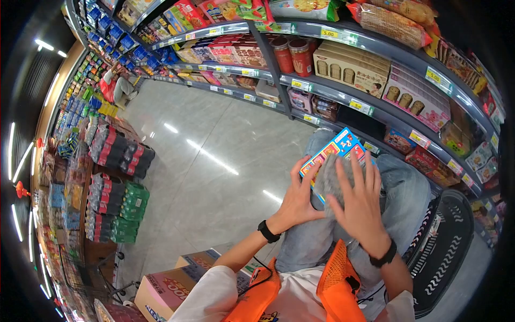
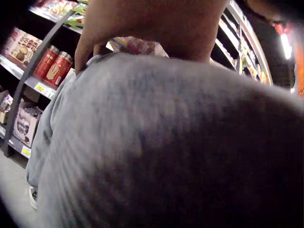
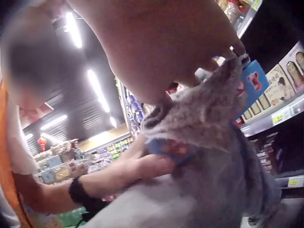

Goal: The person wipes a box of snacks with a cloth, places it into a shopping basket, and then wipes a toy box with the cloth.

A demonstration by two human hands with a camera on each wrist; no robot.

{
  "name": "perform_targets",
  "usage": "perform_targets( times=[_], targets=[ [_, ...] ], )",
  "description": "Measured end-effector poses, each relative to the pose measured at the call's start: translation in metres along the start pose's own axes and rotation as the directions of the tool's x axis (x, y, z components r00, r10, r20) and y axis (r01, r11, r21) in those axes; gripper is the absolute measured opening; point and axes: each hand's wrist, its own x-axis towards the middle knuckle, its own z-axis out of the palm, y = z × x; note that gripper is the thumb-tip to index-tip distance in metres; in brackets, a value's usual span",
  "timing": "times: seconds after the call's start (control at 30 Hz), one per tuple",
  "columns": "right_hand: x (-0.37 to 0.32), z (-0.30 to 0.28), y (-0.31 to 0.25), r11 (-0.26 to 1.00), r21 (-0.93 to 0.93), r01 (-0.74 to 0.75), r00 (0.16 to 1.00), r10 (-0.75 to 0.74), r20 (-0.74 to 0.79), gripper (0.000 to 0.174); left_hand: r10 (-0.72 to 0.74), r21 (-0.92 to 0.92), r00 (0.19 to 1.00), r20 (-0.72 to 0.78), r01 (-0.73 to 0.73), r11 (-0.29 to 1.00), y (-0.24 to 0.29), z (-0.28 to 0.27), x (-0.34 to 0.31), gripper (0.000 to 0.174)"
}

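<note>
A flat blue box (image 1: pixel 346 140) with bright printed pictures lies tilted over the person's lap in the head view. The left hand (image 1: pixel 296 203) grips its near left side, and its thumb shows under the box in the right wrist view. A fuzzy grey cloth (image 1: pixel 328 181) covers part of the printed face. Over this cloth the right hand (image 1: pixel 363 206) spreads fairly straight fingers, pressing it on the box. From the right wrist, the cloth (image 3: pixel 204 111) hangs in folds beneath the fingers, with a blue box corner (image 3: pixel 256 81) beyond. Denim fills most of the left wrist view.
Shelves of packaged snacks (image 1: pixel 351 70) curve along the front and right. A black basket (image 1: pixel 448 249) stands by the right leg. Cardboard cartons (image 1: pixel 166 292) are at the left hip. Wrapped bottle packs (image 1: pixel 120 153) stand across the tiled floor (image 1: pixel 214 134); another person (image 1: pixel 110 88) squats farther off.
</note>
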Motion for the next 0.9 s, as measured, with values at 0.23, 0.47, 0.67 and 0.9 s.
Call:
perform_targets(
  times=[0.23,0.47,0.67,0.9],
  targets=[
    [0.022,0.039,0.020,0.992,-0.045,-0.114,0.983,0.107,-0.148,0.067,0.045,0.156,0.994,0.097,-0.060,0.986,0.019,-0.012,0.029,0.127],
    [0.018,0.048,0.003,0.963,0.216,0.160,0.968,-0.110,-0.227,0.076,0.184,0.358,0.978,0.099,-0.208,0.910,-0.010,0.004,0.033,0.148],
    [0.043,0.021,0.037,0.928,0.356,0.107,0.973,-0.024,-0.231,0.103,0.285,-0.028,0.958,-0.029,-0.286,0.958,0.021,-0.010,0.069,0.146],
    [0.098,-0.034,0.105,0.935,0.355,-0.011,0.956,0.114,-0.271,0.095,0.342,-0.016,0.930,0.137,-0.344,0.939,0.069,-0.029,0.160,0.139]
  ],
)
